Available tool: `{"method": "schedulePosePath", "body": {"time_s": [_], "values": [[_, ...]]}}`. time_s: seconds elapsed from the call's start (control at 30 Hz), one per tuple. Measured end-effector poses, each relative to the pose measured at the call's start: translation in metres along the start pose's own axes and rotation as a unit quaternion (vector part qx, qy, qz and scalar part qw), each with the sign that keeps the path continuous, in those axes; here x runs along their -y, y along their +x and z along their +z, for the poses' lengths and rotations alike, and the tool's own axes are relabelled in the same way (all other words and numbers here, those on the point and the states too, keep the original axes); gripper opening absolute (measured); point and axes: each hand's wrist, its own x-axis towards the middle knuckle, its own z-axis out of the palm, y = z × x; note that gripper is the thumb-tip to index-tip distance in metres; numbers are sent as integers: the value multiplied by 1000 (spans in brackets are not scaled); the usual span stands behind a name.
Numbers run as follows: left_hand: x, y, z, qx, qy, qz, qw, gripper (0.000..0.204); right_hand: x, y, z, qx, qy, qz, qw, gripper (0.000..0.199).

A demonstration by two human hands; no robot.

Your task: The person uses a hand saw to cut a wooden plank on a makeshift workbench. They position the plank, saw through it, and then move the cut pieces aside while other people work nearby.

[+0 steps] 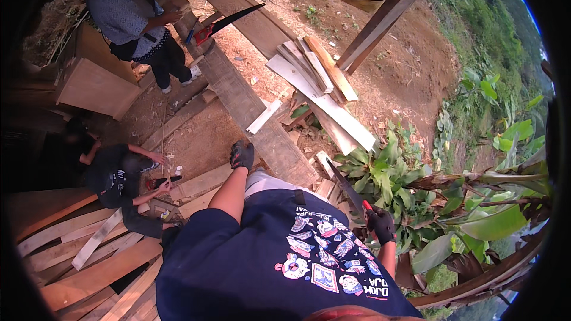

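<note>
My right hand [379, 224], in a dark glove, is closed round the red handle of a handsaw [347, 185]. Its blade slants up and left beside a short pale board [325, 164], close to the leafy plants. My left hand [242, 156], also gloved, is beside the left edge of a long wooden plank bench [238, 87]. Nothing shows in it, and its fingers look loosely apart. Just beyond, a small pale wood strip [264, 116] lies across the bench. A second handsaw [229, 24] with a red handle rests at the bench's far end.
Cut boards [321, 92] are stacked right of the bench, near a slanting wooden post [389, 18]. One person [122, 15] stands at the far left; another [119, 172] crouches at left beside someone in shadow. Long planks [101, 270] lie lower left. Plants [380, 172] crowd the right.
</note>
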Motion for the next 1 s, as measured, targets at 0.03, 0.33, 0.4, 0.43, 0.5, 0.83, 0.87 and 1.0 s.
{"method": "schedulePosePath", "body": {"time_s": [0.03,0.33,0.4,0.43,0.5,0.83,0.87,1.0], "values": [[0,-4,0,-23,-15,-41,999,61,29,7,-20,11,3,-22,1000,41],[-33,-4,0,-138,14,-86,987,50,122,16,-84,93,202,-53,974,35],[-53,6,4,-181,2,-77,980,50,132,19,-76,93,222,-45,970,35],[-55,18,12,-238,4,-40,970,50,139,22,-67,78,224,-57,970,35],[-74,38,20,-283,12,37,958,43,146,26,-46,39,226,-66,971,37],[-104,140,97,-314,139,67,937,41,194,58,5,81,115,-104,985,46],[-105,139,96,-330,147,70,930,41,201,68,9,81,96,-129,984,46],[-102,133,77,-327,135,63,933,44,237,110,40,126,113,-130,977,44]]}}
